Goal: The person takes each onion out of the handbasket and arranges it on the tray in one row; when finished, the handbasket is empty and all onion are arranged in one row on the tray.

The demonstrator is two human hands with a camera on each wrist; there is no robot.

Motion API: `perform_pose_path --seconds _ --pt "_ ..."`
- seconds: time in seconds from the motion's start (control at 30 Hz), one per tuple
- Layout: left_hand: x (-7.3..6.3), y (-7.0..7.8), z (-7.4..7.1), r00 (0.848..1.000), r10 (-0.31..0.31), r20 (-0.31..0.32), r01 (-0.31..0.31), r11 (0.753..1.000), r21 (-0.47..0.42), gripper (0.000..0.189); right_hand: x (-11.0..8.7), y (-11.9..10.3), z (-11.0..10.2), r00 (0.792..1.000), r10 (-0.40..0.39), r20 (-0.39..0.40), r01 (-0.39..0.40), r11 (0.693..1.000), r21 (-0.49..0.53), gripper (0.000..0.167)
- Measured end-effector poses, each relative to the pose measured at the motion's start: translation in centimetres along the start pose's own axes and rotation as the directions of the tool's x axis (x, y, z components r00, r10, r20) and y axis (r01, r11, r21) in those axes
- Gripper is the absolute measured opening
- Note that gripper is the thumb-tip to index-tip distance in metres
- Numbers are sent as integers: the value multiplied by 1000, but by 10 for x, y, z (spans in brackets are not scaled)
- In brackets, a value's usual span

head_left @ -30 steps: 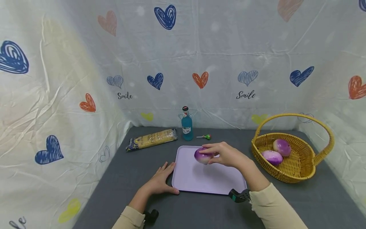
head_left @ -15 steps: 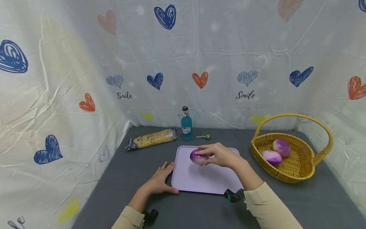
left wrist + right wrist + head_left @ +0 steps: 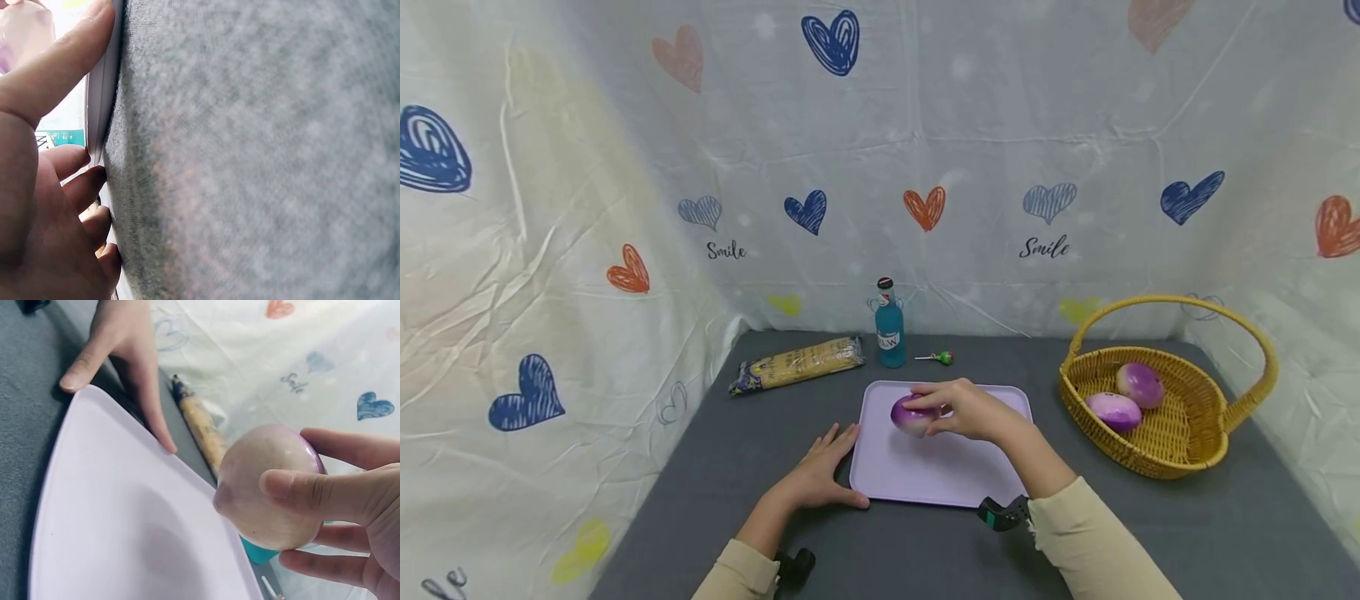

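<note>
In the head view my right hand [image 3: 973,413] holds a purple-and-white turnip [image 3: 907,422] above the lilac tray [image 3: 932,479]. The right wrist view shows the thumb on the pale underside of the turnip [image 3: 240,506] and fingers around its far side; its shadow falls on the tray [image 3: 94,537] below, with a gap between. My left hand [image 3: 822,473] rests spread at the tray's near left corner, thumb along the front edge and fingertips at the left side. Close up in the left wrist view, its thumb [image 3: 69,53] lies against the rim.
A yellow wicker basket [image 3: 1187,442] with two more turnips [image 3: 1114,412] stands on the right. Behind the tray are a long yellow packet [image 3: 801,365], a blue bottle [image 3: 891,329] and a lollipop [image 3: 946,358]. A heart-print cloth [image 3: 985,108] hangs around the grey table [image 3: 737,450].
My right hand has carried the turnip leftward over the tray, slightly lower at the end. The left hand has stayed at the tray's corner.
</note>
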State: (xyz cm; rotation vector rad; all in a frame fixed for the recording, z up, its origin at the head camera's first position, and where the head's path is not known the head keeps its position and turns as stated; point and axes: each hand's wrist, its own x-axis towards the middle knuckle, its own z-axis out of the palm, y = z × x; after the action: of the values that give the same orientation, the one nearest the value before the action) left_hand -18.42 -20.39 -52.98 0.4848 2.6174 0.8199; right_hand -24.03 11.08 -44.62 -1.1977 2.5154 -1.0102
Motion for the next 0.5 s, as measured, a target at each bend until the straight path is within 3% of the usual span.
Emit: perform_pose_path --seconds 0.17,0.5 --pt "0 0 0 1000 10 -2 -10 1000 0 118 5 5 7 999 -31 -22 32 999 17 52" --pt "0 -2 1 1000 29 -10 -29 999 14 119 15 14 26 1000 -3 -24 4 1000 18 51"
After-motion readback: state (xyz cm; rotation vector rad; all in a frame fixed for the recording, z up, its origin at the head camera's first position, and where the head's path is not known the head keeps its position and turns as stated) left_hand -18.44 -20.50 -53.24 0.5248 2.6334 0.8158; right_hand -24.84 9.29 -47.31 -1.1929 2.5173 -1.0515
